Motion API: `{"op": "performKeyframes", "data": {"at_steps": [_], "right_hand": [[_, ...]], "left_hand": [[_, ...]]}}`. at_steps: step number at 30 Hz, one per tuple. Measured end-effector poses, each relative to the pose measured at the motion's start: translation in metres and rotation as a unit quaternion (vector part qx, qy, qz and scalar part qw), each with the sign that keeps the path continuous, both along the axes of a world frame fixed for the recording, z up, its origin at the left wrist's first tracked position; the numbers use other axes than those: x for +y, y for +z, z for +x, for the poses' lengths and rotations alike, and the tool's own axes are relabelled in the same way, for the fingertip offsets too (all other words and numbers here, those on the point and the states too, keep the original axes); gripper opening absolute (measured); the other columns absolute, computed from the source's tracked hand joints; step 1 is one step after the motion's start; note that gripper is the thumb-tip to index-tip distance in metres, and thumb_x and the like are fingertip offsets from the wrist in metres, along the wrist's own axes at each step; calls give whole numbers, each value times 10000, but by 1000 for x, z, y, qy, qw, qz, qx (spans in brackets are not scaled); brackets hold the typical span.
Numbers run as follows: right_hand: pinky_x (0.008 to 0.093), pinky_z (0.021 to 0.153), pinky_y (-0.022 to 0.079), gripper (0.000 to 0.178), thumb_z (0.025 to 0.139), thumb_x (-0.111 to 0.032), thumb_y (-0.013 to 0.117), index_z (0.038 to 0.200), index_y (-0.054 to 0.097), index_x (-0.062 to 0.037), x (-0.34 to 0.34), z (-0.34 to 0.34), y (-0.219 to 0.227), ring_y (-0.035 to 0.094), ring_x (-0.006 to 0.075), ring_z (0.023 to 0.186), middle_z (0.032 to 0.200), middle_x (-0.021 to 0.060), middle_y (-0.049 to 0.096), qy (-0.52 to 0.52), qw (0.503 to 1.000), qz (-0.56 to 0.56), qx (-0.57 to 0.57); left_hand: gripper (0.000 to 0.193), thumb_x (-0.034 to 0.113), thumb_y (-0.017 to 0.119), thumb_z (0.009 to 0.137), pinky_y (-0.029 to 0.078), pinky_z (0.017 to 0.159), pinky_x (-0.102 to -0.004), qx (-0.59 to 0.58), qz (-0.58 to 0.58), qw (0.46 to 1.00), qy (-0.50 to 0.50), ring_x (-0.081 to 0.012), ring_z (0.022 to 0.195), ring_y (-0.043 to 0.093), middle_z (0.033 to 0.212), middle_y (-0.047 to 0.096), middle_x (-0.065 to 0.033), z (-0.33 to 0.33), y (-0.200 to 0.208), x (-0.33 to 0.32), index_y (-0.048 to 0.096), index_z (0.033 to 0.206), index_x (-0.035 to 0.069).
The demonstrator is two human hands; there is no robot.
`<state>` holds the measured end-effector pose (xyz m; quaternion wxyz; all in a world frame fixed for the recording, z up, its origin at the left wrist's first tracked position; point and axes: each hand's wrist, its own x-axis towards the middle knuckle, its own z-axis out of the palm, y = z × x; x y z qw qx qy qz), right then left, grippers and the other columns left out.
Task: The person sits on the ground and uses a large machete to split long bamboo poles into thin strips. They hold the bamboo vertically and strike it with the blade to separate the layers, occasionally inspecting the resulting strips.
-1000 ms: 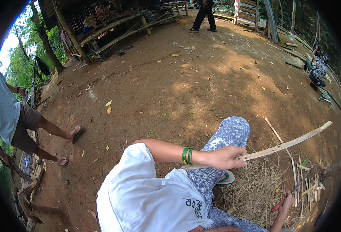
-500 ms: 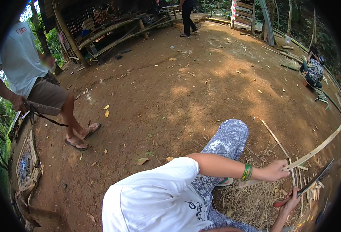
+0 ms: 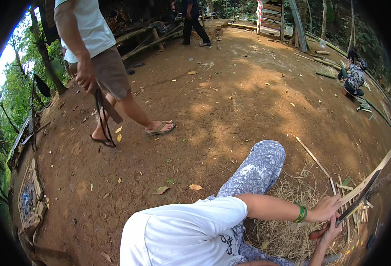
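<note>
My left hand (image 3: 326, 208), below a wrist with green bracelets, is closed on a long pale bamboo strip (image 3: 384, 162) that runs up to the right. In my right hand (image 3: 333, 231) is a large knife (image 3: 359, 198) with a dark blade and a reddish handle. The blade lies along the strip, close to my left hand; whether it cuts into it I cannot tell. Both hands are close together at the right. Beneath them are a heap of thin shavings (image 3: 288, 221) and several short split sticks (image 3: 363, 215).
A person in a white shirt (image 3: 91, 33) walks at the left, holding a broad blade (image 3: 111, 108). Another person in dark clothes (image 3: 193, 22) stands far off. Someone crouches (image 3: 353, 80) at the far right. A thin stick (image 3: 315, 159) lies on the brown dirt ground (image 3: 213, 133).
My hands have come together, with the knife blade now lying along the bamboo strip. The person at the left has stepped to the right, and the distant person in dark clothes has moved left.
</note>
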<state>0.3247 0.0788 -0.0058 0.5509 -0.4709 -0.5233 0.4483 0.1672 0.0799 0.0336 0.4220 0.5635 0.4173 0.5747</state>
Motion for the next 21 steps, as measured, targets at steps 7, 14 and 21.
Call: {"op": "performKeyframes", "data": {"at_steps": [7, 14, 21], "right_hand": [[206, 473, 362, 212, 995, -149, 614, 1140, 590, 4, -9, -12, 15, 479, 46, 546, 722, -19, 546, -7, 999, -4, 41], [222, 494, 346, 184, 978, -116, 623, 1091, 579, 22, 2, -23, 21, 473, 56, 571, 766, 4, 560, 35, 998, 20, 57], [226, 493, 348, 197, 986, -157, 641, 1050, 578, 18, 14, -37, 30, 469, 61, 562, 709, -7, 527, 40, 997, 56, 31]], "left_hand": [[214, 207, 463, 981, 412, 871, -478, 56, 22, 997, 41, -358, 987, 523, 920, 584, -169, 3, 11, -14, 466, 1079, 18], [183, 169, 466, 993, 397, 926, -466, -6, 132, 985, 107, -373, 1050, 467, 1047, 464, -176, 8, 6, 8, 459, 1081, 8], [152, 124, 482, 992, 430, 892, -457, -14, 150, 984, 95, -378, 1011, 512, 1046, 484, -175, -11, 16, 14, 474, 1072, -4]]}}
